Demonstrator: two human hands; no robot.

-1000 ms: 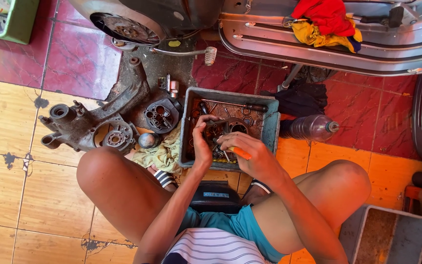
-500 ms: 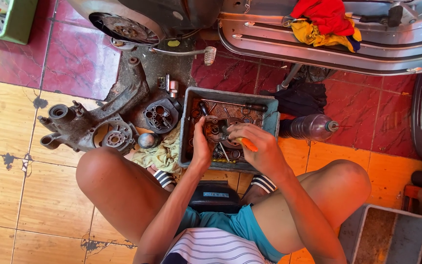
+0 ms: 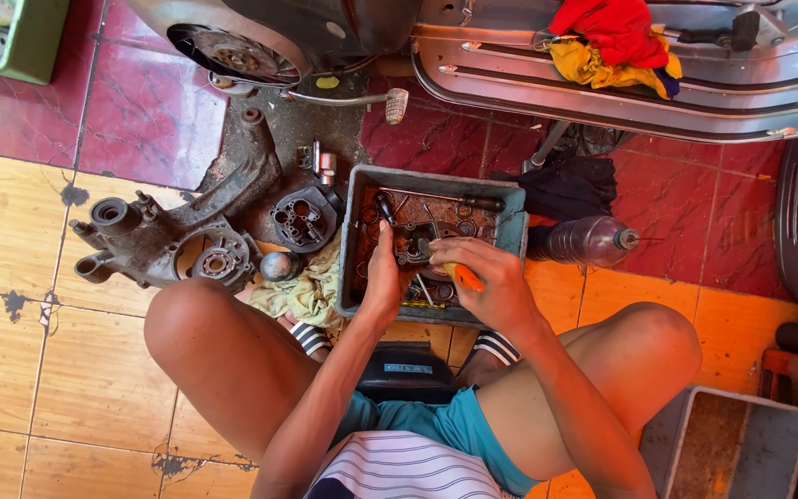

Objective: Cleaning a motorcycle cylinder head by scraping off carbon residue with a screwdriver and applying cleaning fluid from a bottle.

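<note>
Head view. The person sits low over a tiled floor, knees spread, with a grey rectangular parts tray (image 3: 514,231) on the floor between the feet. Both hands work inside this tray.

The left hand (image 3: 386,277) reaches in from the near edge, fingers curled together around a small dark metal part (image 3: 415,242) at the tray's middle. The exact finger contact is hidden behind the hand.

The right hand (image 3: 487,282) lies just beside the left, over the same part. Its fingers are closed around a tool with an orange handle (image 3: 462,276) — only a short section of the handle shows below the palm; the tip is hidden.

Loose tools and rusty small parts lie in the tray beyond the hands.

Left of the tray: a yellowish rag (image 3: 307,288) touching the tray's side, a grey engine casing (image 3: 168,242), and a round dark cover plate (image 3: 302,217) — all on the floor.

Right of the tray: a dark plastic bottle (image 3: 588,240) on its side, with a black cloth (image 3: 565,185) behind it.

At the lower right, well apart from the hands, stands a second grey tray (image 3: 791,434).
</note>
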